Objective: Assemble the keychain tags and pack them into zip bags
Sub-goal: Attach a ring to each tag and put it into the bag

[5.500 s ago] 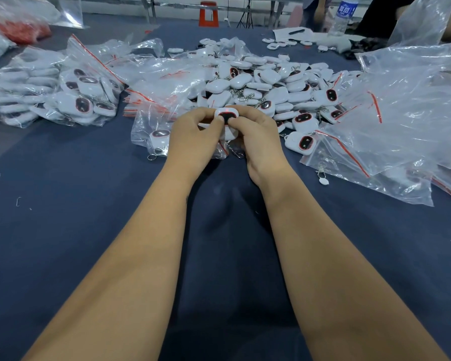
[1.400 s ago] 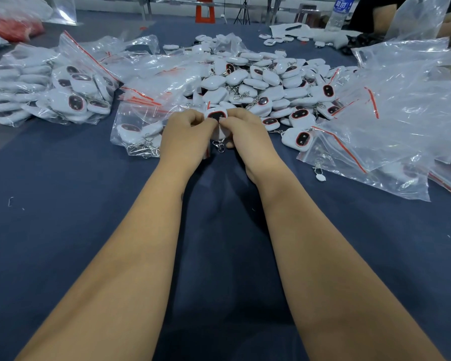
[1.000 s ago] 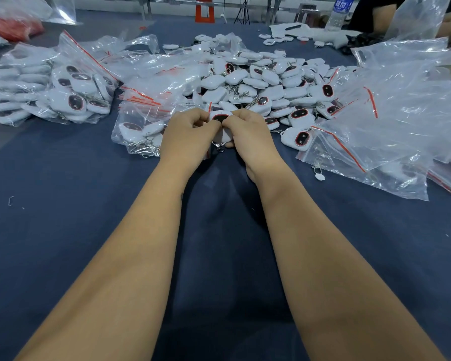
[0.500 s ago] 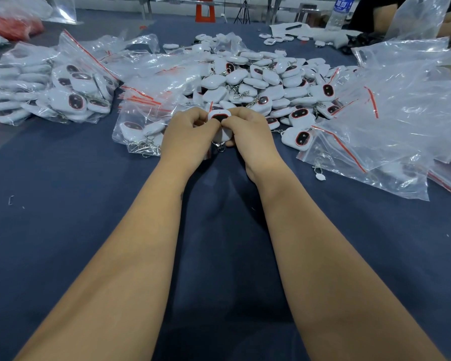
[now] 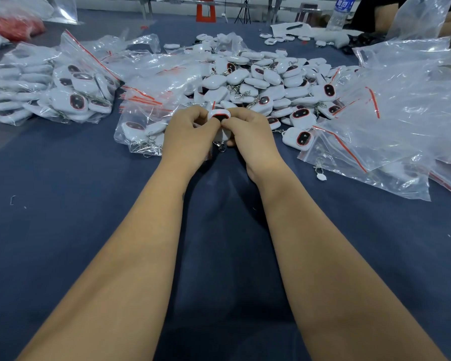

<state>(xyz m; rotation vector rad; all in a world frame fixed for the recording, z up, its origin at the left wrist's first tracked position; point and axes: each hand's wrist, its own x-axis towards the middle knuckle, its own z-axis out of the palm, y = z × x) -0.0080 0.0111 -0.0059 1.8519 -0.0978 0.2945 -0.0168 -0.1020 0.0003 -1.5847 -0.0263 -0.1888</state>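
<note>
The keychain tag (image 5: 219, 116) is white, with a black oval face ringed in red. The loose pile of tags (image 5: 266, 79) is white too, some showing the same black-and-red faces. The zip bags (image 5: 391, 121) are clear with red seal strips. The table cloth (image 5: 63, 204) is dark navy blue. A stool (image 5: 205, 9) far off is orange-red. The bottle label (image 5: 343, 2) is blue.
</note>
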